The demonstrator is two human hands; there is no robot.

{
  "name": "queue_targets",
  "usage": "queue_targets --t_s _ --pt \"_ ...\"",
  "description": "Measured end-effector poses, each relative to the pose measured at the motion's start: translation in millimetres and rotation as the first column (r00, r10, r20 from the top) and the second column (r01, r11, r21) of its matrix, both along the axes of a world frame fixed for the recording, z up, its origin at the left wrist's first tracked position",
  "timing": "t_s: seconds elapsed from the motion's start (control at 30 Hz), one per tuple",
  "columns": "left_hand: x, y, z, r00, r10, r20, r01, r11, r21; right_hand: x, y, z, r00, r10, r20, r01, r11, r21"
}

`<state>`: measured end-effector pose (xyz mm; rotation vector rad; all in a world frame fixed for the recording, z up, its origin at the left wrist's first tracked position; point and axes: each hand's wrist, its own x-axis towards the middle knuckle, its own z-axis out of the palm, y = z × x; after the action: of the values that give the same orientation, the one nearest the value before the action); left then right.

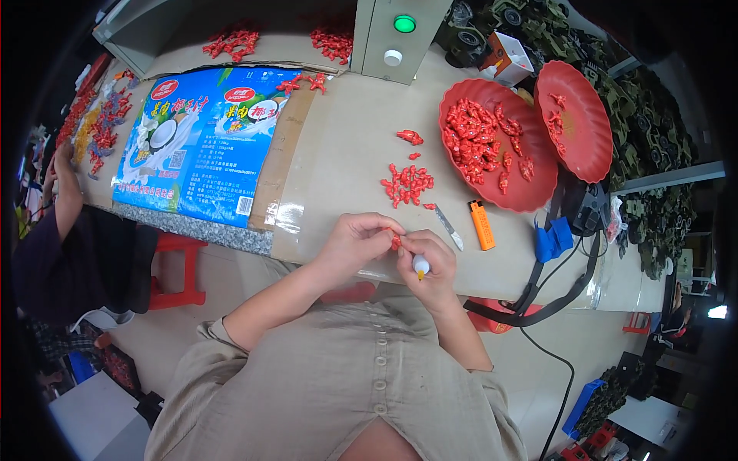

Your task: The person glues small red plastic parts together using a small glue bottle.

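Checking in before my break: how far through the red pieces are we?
Can't tell which pieces are finished. In hand: the left hand holds one red piece while the right hand holds a small white bottle by it. A loose pile waits on the table; the near bowl is fairly full.

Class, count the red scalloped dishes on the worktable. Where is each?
2: a large red dish heaped with small red parts, and a second red dish tilted against its right edge. None seem hidden.
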<state>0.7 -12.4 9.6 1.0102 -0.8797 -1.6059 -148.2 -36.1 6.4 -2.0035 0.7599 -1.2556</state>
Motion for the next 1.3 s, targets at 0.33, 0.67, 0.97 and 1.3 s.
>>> queue_targets --t_s 0.33,0.67,0.97,1.3 --pt "3.8 -1.1 3.4 0.996 -0.033 -0.088 0.038 0.998 0.055 -0.2 1.5 0.1 1.000 -0.008 0.001 0.008 1.000 -0.003" --pt "3.8 -2.5 0.5 0.996 -0.039 -0.082 0.044 0.997 0.060 0.5 1.3 0.5 1.000 0.002 -0.001 -0.002 1.000 -0.003" --pt "2.6 -2.3 1.5 0.994 -0.037 -0.105 0.043 0.997 0.059 0.3 1.5 1.3 1.000 0.005 0.001 -0.005 1.000 0.004" --pt "3.4 -0.5 1.7 0.994 -0.063 -0.090 0.066 0.997 0.036 0.8 0.7 2.9 0.999 -0.021 0.041 0.017 0.995 0.103"
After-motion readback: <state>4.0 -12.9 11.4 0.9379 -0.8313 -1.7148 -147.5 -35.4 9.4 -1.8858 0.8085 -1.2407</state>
